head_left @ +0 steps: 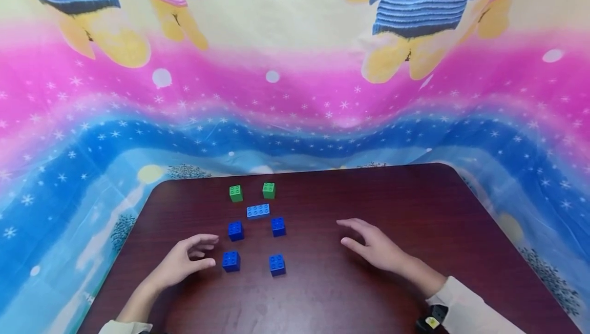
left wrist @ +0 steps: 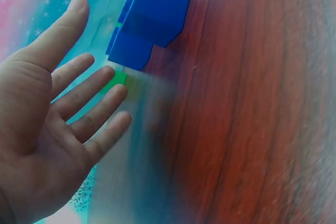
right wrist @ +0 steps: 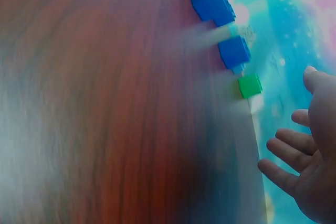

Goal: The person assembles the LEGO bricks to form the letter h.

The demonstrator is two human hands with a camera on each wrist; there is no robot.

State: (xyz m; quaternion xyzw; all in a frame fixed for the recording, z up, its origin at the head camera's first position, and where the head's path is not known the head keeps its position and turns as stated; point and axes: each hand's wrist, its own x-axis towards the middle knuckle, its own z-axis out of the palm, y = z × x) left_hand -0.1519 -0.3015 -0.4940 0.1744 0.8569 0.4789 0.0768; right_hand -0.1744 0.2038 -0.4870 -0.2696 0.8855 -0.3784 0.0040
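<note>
Several toy building bricks stand apart on a dark wooden table [head_left: 350, 190]. At the back are two green bricks, the left one [head_left: 236, 193] and the right one [head_left: 269, 190]. A longer light blue brick [head_left: 258, 211] lies in front of them. Nearer are dark blue square bricks in two pairs, among them the front left one [head_left: 231, 261] and the front right one [head_left: 277, 265]. My left hand [head_left: 186, 259] hovers just left of the dark blue bricks, fingers relaxed, holding nothing. My right hand [head_left: 375, 247] is well to their right, fingers extended and holding nothing.
A printed cloth [head_left: 295, 98] with bears and snowflakes hangs behind the table and down its sides. The table's back edge runs just beyond the green bricks. A dark strap device [head_left: 432, 318] sits at the right sleeve [head_left: 470, 306].
</note>
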